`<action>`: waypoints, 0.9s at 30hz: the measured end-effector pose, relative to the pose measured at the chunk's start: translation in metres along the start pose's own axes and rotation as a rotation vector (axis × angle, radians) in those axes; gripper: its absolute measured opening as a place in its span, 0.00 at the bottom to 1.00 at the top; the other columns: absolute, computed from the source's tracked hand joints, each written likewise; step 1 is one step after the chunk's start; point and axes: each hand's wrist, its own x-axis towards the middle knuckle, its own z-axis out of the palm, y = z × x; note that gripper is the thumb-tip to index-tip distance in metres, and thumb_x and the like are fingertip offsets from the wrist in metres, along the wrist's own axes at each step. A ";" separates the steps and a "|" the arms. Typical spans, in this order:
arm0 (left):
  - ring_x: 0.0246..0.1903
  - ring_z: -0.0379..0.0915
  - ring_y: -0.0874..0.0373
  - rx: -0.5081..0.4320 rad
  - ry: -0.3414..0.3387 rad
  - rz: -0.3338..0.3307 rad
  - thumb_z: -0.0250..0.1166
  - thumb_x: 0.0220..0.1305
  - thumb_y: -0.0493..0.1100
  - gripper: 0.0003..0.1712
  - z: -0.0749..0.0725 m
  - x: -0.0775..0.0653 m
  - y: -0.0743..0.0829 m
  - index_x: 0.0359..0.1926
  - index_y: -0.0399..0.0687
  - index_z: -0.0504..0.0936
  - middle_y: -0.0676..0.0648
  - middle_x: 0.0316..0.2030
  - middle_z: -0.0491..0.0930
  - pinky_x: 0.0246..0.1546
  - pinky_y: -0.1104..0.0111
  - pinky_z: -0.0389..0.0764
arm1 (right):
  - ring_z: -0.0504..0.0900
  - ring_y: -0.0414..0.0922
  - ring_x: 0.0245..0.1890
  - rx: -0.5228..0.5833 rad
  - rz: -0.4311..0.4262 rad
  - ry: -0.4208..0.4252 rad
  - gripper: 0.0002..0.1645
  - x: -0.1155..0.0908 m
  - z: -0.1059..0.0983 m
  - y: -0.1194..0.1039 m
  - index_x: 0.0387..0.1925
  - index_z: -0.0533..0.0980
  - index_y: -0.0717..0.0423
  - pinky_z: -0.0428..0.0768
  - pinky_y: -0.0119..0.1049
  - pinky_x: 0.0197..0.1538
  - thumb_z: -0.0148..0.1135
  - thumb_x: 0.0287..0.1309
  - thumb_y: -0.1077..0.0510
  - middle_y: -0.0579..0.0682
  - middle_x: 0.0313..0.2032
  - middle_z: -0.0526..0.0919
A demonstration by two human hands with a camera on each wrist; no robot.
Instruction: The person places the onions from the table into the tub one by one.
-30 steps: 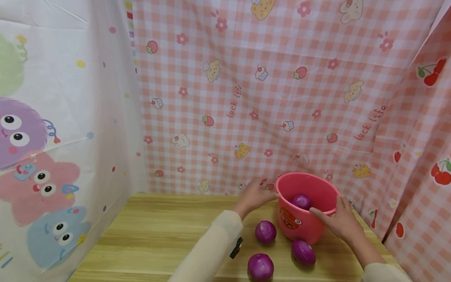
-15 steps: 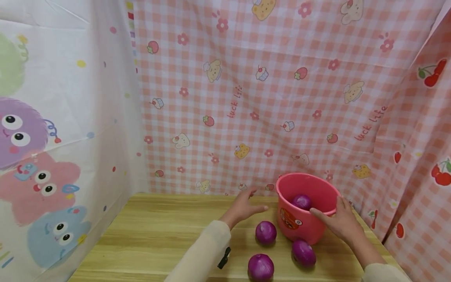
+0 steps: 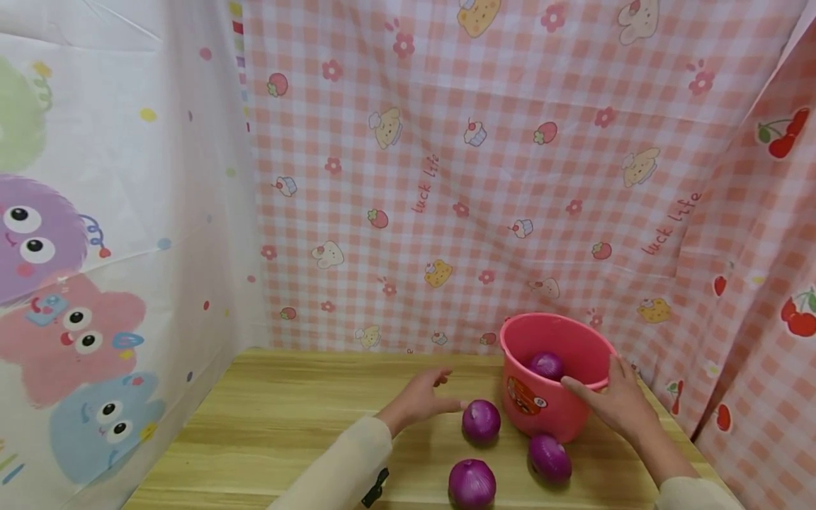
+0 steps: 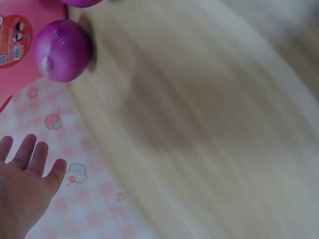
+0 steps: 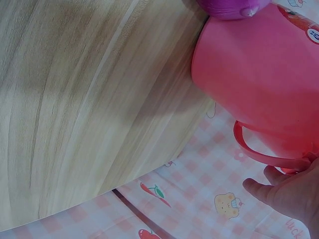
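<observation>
A pink bucket (image 3: 564, 411) stands on the right side of the table with a red onion (image 3: 546, 365) inside. My right hand (image 3: 618, 400) holds its rim at the right, thumb across the near edge; in the right wrist view the fingers (image 5: 258, 190) lie outside, by the bucket's handle (image 5: 264, 158). My left hand (image 3: 421, 398), holding nothing, has its fingers spread apart. Its thumb tip is close to the left side of a red onion (image 3: 481, 422); whether they touch I cannot tell. Two more red onions lie nearer, one in front (image 3: 472, 484) and one beside the bucket (image 3: 550, 459).
The wooden table (image 3: 287, 425) ends against a pink checked cloth (image 3: 395, 234) hanging behind it. White printed cloth (image 3: 191, 248) hangs on the left, and more checked cloth (image 3: 758, 340) hangs close at the right.
My left hand has moved away from the bucket's left rim, leftward and down toward the nearby onion. The right hand, the bucket and the onions stay in place.
</observation>
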 end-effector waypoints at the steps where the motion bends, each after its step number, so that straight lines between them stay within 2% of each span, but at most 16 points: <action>1: 0.64 0.66 0.43 0.002 -0.010 -0.005 0.73 0.56 0.59 0.45 0.000 -0.003 -0.002 0.69 0.44 0.69 0.40 0.62 0.73 0.61 0.49 0.71 | 0.57 0.80 0.62 0.001 -0.002 0.002 0.73 0.000 0.000 0.000 0.74 0.30 0.70 0.65 0.75 0.56 0.52 0.58 0.22 0.79 0.69 0.38; 5: 0.63 0.66 0.44 -0.002 -0.054 -0.015 0.73 0.56 0.59 0.44 0.000 -0.012 -0.009 0.69 0.48 0.69 0.44 0.61 0.74 0.61 0.49 0.70 | 0.58 0.80 0.61 -0.002 -0.001 0.004 0.73 0.000 0.000 0.000 0.74 0.30 0.71 0.65 0.74 0.56 0.51 0.58 0.22 0.80 0.69 0.38; 12: 0.61 0.68 0.47 -0.010 -0.138 0.007 0.74 0.55 0.57 0.42 0.005 -0.025 -0.022 0.68 0.49 0.70 0.45 0.60 0.76 0.61 0.50 0.70 | 0.57 0.80 0.62 -0.002 0.004 -0.004 0.74 0.000 0.000 0.000 0.74 0.30 0.71 0.64 0.74 0.57 0.51 0.58 0.21 0.79 0.70 0.37; 21: 0.59 0.70 0.50 -0.002 -0.217 0.023 0.77 0.53 0.53 0.41 0.015 -0.045 -0.022 0.66 0.47 0.72 0.46 0.57 0.77 0.60 0.54 0.72 | 0.58 0.80 0.61 -0.030 -0.014 0.012 0.73 0.001 0.001 0.001 0.73 0.32 0.75 0.66 0.73 0.56 0.52 0.58 0.22 0.80 0.69 0.38; 27: 0.56 0.73 0.52 0.025 -0.244 0.029 0.78 0.52 0.51 0.41 0.027 -0.055 -0.027 0.65 0.46 0.73 0.49 0.54 0.79 0.57 0.58 0.75 | 0.57 0.80 0.61 -0.022 0.000 0.005 0.74 0.001 0.001 0.002 0.73 0.31 0.73 0.65 0.74 0.56 0.52 0.57 0.21 0.80 0.69 0.38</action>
